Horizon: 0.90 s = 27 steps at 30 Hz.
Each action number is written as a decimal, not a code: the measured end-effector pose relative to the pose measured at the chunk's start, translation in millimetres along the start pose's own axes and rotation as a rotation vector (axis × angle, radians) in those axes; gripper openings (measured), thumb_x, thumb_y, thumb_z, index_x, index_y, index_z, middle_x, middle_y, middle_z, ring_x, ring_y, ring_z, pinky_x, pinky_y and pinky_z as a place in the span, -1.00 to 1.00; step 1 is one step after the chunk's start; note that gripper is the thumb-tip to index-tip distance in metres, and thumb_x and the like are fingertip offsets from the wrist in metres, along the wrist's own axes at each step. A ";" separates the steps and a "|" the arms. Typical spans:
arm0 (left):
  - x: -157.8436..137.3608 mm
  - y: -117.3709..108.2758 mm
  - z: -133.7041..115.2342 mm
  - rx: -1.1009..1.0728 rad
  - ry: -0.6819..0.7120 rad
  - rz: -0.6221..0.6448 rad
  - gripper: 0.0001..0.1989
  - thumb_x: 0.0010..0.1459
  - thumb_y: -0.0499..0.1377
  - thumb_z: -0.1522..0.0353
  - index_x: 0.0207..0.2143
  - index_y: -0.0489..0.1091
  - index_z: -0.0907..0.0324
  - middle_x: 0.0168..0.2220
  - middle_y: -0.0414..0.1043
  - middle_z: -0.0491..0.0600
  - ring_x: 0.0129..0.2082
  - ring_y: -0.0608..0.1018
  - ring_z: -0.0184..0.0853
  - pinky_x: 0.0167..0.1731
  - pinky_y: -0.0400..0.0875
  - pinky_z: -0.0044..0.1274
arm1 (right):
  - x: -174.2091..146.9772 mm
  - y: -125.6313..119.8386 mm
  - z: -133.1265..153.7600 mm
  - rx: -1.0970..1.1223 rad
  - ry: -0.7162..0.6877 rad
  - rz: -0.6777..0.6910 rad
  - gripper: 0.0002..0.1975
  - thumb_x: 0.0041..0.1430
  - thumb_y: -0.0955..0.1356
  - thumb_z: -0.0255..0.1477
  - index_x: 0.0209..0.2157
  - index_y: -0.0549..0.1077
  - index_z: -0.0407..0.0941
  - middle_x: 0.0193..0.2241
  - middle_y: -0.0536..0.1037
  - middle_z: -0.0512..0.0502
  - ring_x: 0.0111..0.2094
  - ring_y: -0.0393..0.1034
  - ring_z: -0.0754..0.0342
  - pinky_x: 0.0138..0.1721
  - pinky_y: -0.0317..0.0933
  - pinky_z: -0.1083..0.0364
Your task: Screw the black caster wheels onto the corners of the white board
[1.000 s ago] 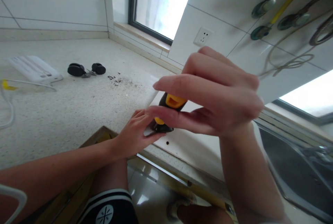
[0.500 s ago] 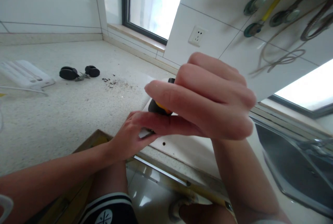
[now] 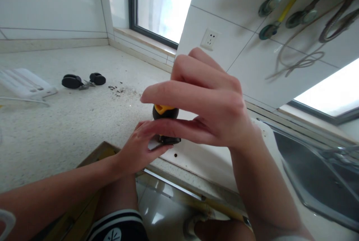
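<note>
My right hand (image 3: 204,102) is closed around the black and yellow handle of what looks like a screwdriver (image 3: 165,111), seen almost end-on; its tip is hidden. Just below it, my left hand (image 3: 137,149) grips a small black piece (image 3: 171,141) against a white board (image 3: 207,160); most of that piece is covered by fingers. The board lies on the counter and has a small dark hole near its front edge. Two black casters (image 3: 72,81) with metal plates rest on the counter to the left.
Dark crumbs (image 3: 120,91) lie beside the casters on the speckled counter (image 3: 84,121). A white power bank (image 3: 26,84) with a cable sits at far left. At right is a metal sink (image 3: 305,170). Hoses and a socket (image 3: 209,40) are on the tiled wall.
My right hand has shifted left and turned at the wrist, its fingers looser, showing more of the handle and the black piece. My left hand stays in place.
</note>
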State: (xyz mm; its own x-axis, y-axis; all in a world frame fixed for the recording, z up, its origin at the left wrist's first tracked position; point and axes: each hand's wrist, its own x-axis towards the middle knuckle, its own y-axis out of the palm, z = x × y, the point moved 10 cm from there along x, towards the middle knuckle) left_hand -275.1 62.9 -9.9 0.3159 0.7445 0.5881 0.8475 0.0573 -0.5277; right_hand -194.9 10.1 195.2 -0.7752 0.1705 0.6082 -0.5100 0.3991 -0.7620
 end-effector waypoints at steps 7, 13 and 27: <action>1.4 1.9 -2.4 0.002 0.059 0.006 -0.77 0.36 0.41 0.20 -0.03 0.55 0.08 -0.12 0.73 -0.06 -0.09 0.72 -0.12 0.10 0.52 -0.27 | -4.2 4.5 -12.5 0.259 0.090 0.184 -0.74 0.56 0.37 -0.27 0.13 0.63 0.02 -0.08 0.69 0.07 -0.06 0.58 0.13 0.07 0.51 0.08; 1.3 -0.2 -6.9 0.011 0.083 -0.014 -0.61 0.34 0.42 0.24 0.15 0.52 0.10 0.02 0.74 -0.01 0.06 0.72 -0.05 0.15 0.52 -0.25 | -2.8 7.0 -14.3 0.058 0.086 0.091 -0.67 0.49 0.42 -0.09 -0.15 0.64 -0.07 -0.23 0.64 -0.03 -0.11 0.59 0.04 0.01 0.50 0.03; 2.3 4.5 -1.7 -0.033 0.039 0.036 -0.83 0.39 0.36 0.19 -0.07 0.56 0.04 -0.09 0.72 -0.05 -0.01 0.70 -0.10 0.15 0.51 -0.24 | -2.4 11.3 -4.1 0.037 0.044 0.160 -0.62 0.54 0.35 -0.08 -0.03 0.61 -0.09 -0.18 0.61 0.01 -0.17 0.52 0.11 -0.08 0.41 0.07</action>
State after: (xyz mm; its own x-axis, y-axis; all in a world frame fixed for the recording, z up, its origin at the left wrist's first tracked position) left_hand -269.9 63.7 -9.9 0.3626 0.7194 0.5925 0.8484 0.0084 -0.5293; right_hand -197.2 17.9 186.0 -0.8308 0.2692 0.4871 -0.3953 0.3304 -0.8570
